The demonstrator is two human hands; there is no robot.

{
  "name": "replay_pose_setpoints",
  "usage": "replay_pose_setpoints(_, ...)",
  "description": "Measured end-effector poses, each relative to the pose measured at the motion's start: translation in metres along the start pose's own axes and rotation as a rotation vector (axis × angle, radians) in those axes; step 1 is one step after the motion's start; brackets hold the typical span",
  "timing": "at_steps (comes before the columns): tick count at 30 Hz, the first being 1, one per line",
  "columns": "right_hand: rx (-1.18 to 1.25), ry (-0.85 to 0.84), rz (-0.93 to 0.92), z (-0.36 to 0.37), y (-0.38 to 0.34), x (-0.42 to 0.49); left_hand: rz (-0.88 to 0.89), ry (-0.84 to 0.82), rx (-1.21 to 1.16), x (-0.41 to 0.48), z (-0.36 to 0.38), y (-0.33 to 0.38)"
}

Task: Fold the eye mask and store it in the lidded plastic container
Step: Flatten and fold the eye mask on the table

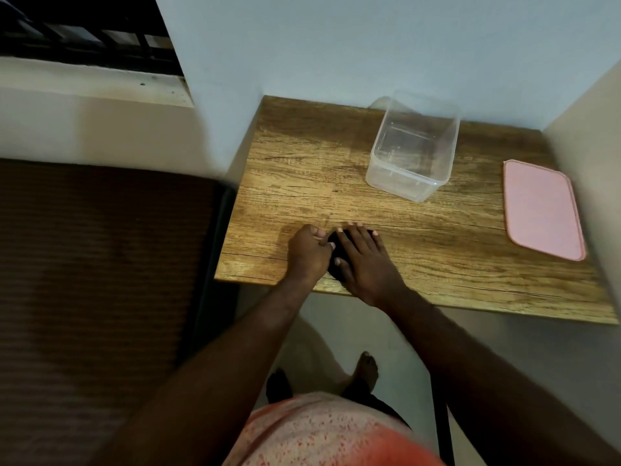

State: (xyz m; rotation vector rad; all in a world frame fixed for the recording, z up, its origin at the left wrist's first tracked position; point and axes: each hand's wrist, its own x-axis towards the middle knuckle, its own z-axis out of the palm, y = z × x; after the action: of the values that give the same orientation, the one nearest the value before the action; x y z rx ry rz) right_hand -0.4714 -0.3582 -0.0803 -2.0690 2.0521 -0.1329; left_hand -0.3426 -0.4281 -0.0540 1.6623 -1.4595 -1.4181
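The clear container (414, 148) stands empty near the surface's (453, 264) far edge. At the near edge, the right hand (364, 260) presses flat on the mask (337, 245); the left hand (307, 252), curled, pinches it.

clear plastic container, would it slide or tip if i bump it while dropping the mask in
The clear container looks thin-walled and empty, so it is probably light and would likely slide on the smooth wooden table at a nudge. Its base looks broad for its height, so tipping seems less likely than skidding. With its pink lid lying apart, the open rim may flex a little.
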Motion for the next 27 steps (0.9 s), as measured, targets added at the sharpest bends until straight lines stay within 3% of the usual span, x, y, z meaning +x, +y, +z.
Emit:
replay_pose_setpoints(9,-0.062,-0.031,0.021,0.006,0.000,-0.001,0.036,0.010,0.105,0.006,-0.001,-0.004)
replay_pose_setpoints(13,-0.042,-0.032,0.027,0.007,0.000,-0.001,0.132,-0.069,0.413,0.001,0.010,0.002)
replay_pose_setpoints(17,-0.026,-0.015,0.056,0.011,0.000,-0.002,0.094,-0.131,0.580,0.005,0.009,0.016)
replay_pose_setpoints(27,0.074,-0.014,0.202,0.004,0.024,-0.019,0.061,-0.187,0.484,0.014,0.003,0.011)
